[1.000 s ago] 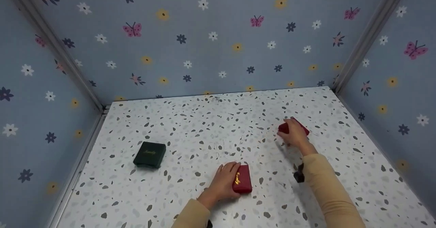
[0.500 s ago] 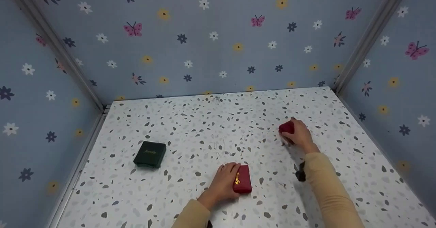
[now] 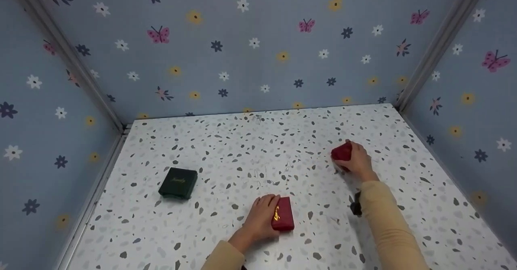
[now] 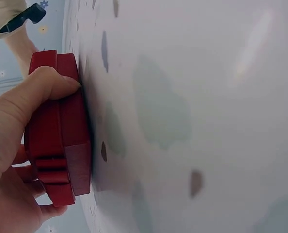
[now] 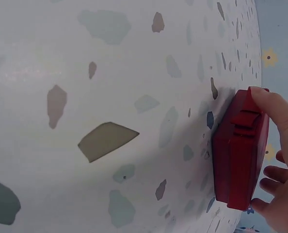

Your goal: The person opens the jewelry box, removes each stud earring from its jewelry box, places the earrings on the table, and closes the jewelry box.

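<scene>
My left hand grips a small red gift box with gold lettering on its lid, near the front middle of the table. In the left wrist view the thumb lies across one side of this red box, which has a ribbon-like band and sits on the tabletop. Farther back on the right, my right hand holds a second red box, partly hidden by the hand. The right wrist view shows the thumb on the bow-like band of that red box, with fingers round its far side.
A dark green box with faint gold lettering lies on the left of the speckled white table. Flower-patterned walls enclose the back and both sides.
My right hand has shifted rightward over its red box, whose left end now shows more. The left hand and its red box have slid slightly left and nearer. The green box stays put.
</scene>
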Demonstrator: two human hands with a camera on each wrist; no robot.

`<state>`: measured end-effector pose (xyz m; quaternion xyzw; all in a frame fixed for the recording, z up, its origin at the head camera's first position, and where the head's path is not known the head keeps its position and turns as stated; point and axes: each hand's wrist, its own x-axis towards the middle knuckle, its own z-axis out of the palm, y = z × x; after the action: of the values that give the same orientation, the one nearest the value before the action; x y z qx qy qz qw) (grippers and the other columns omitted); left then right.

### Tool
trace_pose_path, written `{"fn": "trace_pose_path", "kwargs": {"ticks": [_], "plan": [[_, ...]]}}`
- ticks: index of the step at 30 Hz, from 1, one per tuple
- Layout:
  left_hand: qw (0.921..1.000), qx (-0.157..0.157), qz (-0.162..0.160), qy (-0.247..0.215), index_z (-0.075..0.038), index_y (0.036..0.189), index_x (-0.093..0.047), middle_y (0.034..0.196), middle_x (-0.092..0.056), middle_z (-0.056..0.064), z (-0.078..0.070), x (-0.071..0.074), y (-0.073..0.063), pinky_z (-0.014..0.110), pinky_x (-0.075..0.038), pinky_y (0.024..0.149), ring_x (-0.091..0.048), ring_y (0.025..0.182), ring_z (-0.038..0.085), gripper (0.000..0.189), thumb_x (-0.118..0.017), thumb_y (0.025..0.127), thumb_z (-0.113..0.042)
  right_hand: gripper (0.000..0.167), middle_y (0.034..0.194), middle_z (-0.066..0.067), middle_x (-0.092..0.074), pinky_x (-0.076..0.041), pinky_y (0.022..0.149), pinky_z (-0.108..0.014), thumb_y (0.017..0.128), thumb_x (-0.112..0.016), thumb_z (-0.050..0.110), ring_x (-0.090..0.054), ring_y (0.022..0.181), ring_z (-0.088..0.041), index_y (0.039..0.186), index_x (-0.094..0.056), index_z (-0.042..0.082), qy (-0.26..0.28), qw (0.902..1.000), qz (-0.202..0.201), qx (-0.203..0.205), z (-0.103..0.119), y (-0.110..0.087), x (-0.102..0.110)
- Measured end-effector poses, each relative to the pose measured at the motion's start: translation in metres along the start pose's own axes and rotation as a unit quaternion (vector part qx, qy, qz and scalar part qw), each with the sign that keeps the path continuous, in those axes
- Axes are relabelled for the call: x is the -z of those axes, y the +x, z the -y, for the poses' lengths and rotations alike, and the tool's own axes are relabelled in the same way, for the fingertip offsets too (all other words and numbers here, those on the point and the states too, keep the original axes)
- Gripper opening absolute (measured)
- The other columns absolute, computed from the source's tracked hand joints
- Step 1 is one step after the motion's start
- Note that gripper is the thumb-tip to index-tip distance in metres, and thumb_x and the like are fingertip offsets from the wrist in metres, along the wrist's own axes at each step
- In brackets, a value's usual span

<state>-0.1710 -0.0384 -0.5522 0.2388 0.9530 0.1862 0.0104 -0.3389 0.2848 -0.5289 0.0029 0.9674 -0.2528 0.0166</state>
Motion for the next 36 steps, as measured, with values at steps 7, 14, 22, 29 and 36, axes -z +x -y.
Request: {"fn": "trace_pose_path", "kwargs": {"ticks": [7, 14, 22, 29, 36], "plan": [[0.9995, 0.018, -0.022, -0.015, 0.0, 0.133, -0.033, 0.126, -0.04, 0.013, 0.005, 0.008, -0.009, 0.045, -0.027, 0.099, -0.037, 0.116, 0.026, 0.097, -0.081, 0.054, -0.031, 0.091, 0.132, -0.033, -0.022, -0.025, 0.095, -0.058, 0.075, -0.069, 0.032, -0.025, 0.118, -0.046, 0.137, -0.014, -0.006, -0.017, 0.9997, 0.006, -0.014, -0.003, 0.001, -0.002], [0.998, 0.042, -0.044, -0.018, 0.002, 0.132, -0.034, 0.126, -0.04, 0.014, 0.012, 0.019, -0.015, 0.046, -0.026, 0.099, -0.036, 0.116, 0.027, 0.096, -0.08, 0.054, -0.031, 0.093, 0.133, -0.033, -0.019, -0.018, 0.097, -0.057, 0.074, -0.069, 0.032, -0.021, 0.12, -0.045, 0.138, -0.012, -0.005, -0.022, 0.9991, 0.018, -0.03, -0.004, 0.003, -0.003], [0.9935, 0.075, -0.074, -0.043, 0.003, 0.131, -0.034, 0.124, -0.041, 0.016, 0.025, 0.029, -0.025, 0.048, -0.026, 0.098, -0.036, 0.115, 0.029, 0.096, -0.081, 0.053, -0.026, 0.096, 0.132, -0.033, -0.02, -0.016, 0.094, -0.061, 0.072, -0.07, 0.036, -0.021, 0.119, -0.046, 0.138, -0.011, -0.004, -0.046, 0.9981, 0.022, -0.035, -0.005, 0.007, -0.006], [0.9885, 0.104, -0.092, -0.06, 0.004, 0.13, -0.035, 0.123, -0.042, 0.017, 0.035, 0.035, -0.034, 0.049, -0.025, 0.098, -0.036, 0.114, 0.031, 0.094, -0.081, 0.053, -0.022, 0.096, 0.131, -0.033, -0.022, -0.018, 0.091, -0.062, 0.07, -0.071, 0.031, -0.023, 0.117, -0.047, 0.138, -0.014, -0.003, -0.043, 0.9987, 0.014, -0.025, -0.007, 0.006, -0.009], [0.981, 0.162, -0.077, -0.074, 0.002, 0.131, -0.034, 0.127, -0.039, 0.017, 0.047, 0.046, -0.046, 0.048, -0.024, 0.1, -0.034, 0.116, 0.032, 0.095, -0.082, 0.053, -0.023, 0.093, 0.128, -0.032, -0.024, -0.019, 0.089, -0.062, 0.068, -0.072, 0.027, -0.025, 0.115, -0.046, 0.137, -0.018, -0.003, -0.048, 0.9988, -0.002, -0.007, -0.01, 0.005, -0.01]]}}
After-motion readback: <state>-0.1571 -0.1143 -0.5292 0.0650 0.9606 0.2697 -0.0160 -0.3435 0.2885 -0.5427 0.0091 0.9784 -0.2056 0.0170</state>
